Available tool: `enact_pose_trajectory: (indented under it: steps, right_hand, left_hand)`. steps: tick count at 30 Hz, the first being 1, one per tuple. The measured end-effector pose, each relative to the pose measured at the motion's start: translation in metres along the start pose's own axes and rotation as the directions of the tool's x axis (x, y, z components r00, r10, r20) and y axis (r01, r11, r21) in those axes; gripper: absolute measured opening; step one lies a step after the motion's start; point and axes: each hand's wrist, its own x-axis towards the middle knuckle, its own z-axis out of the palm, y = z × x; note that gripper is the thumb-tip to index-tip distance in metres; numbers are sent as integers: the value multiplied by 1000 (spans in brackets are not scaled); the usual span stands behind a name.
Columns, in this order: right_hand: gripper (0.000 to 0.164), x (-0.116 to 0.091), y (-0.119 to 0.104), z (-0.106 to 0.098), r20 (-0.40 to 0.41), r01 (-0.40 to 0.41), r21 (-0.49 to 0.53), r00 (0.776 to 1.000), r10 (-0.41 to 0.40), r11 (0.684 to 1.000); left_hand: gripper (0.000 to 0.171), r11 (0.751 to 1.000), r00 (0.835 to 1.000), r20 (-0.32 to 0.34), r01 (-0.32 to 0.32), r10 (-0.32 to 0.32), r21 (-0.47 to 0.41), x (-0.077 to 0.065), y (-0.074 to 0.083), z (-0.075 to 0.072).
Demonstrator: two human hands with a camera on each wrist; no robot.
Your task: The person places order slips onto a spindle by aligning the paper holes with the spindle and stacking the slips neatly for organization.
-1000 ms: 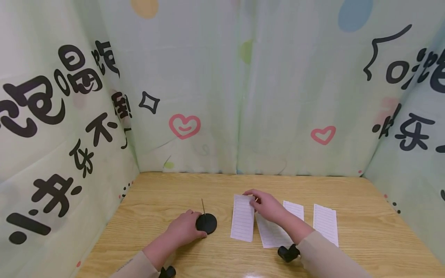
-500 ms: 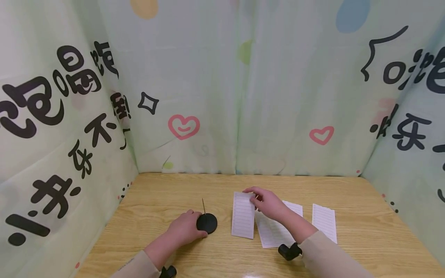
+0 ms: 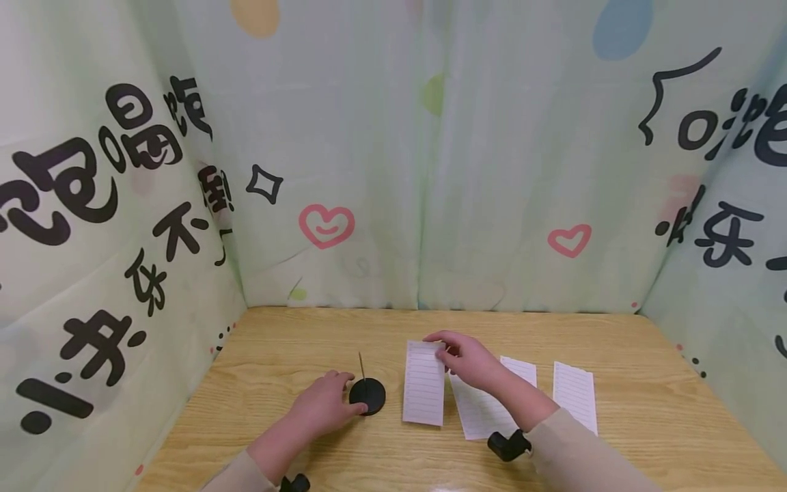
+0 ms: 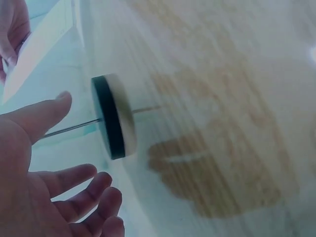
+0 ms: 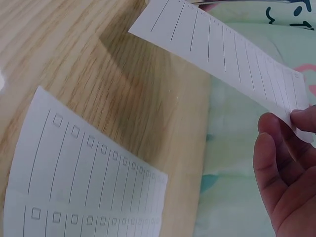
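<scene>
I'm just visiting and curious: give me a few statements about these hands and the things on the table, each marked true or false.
1. The right hand is holding a lined sheet. True.
2. Other lined papers lie on the wooden table, to the right of the held sheet. True.
3. The held sheet lies completely flat on the table. False: its held end is raised.
4. A thin rod sticks up from the black disc. True.
5. Both hands are holding paper. False: the left hand is open, beside the disc.
</scene>
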Motion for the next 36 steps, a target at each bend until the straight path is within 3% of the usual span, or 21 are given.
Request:
enact_pose_trajectory:
  steps: [9,21,24,29,36]
  right_hand:
    - [29,2,-13,7,10,42,27,999,-42,999]
    - [25,10,-30,16,22,101,49,995,-102,994]
    - [25,14,-35,20,21,123,44,992,-124,991]
    - [25,20,-43,28,26,160,55,987,-161,986]
    - [25,27,-55,36,47,201,89,978,-205,976]
  left_hand:
    - [62,996,997,-68,23,-29,-83,-9,-2,-15]
    - [59,990,984,-180,-24,-2,-138,-17,9,-35]
    - [54,976,980,-194,-15,-29,-218,-15,11,-38]
    - [51,928,976,-208,-23,-60,-373,-10,16,-43]
    - [45,895,973,-209,-4,-99,-445,-3,23,-45]
